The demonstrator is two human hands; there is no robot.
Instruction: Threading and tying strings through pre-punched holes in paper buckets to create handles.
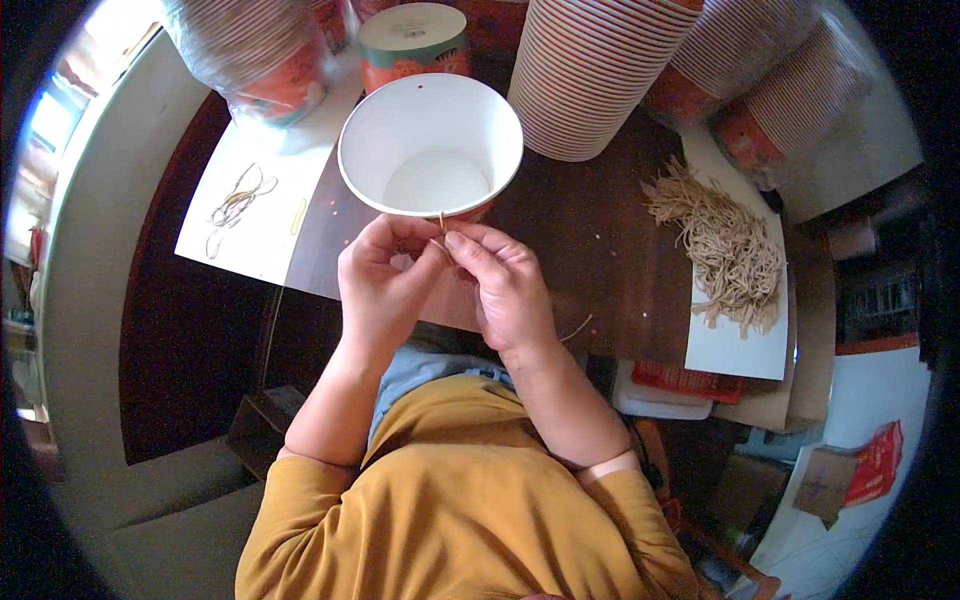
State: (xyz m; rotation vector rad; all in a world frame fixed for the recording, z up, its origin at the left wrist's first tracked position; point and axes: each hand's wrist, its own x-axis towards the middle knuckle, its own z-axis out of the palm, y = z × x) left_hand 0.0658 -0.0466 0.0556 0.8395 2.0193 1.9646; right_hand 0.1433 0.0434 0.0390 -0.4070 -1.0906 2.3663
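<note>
A round white-lined paper bucket (430, 130) stands at the table's near middle, its mouth toward me. One small hole shows in its far wall. At the near rim, a thin tan cord (442, 222) runs over the edge. My left hand (388, 285) pinches the cord between thumb and fingers, just below the rim. Beside it, my right hand (508, 285) grips the same cord with thumb and forefinger, the fingertips of both hands almost meeting. A loose cord end pokes out past my right wrist. The fingers partly hide the cord where they meet.
Behind stand an upturned bucket (414, 40), a tall bucket stack (600, 75) and plastic-wrapped stacks (250, 55). A heap of tan cords (725, 250) lies at the right on white board (735, 350). Rubber bands (238, 205) rest on a white sheet (270, 250) at the left.
</note>
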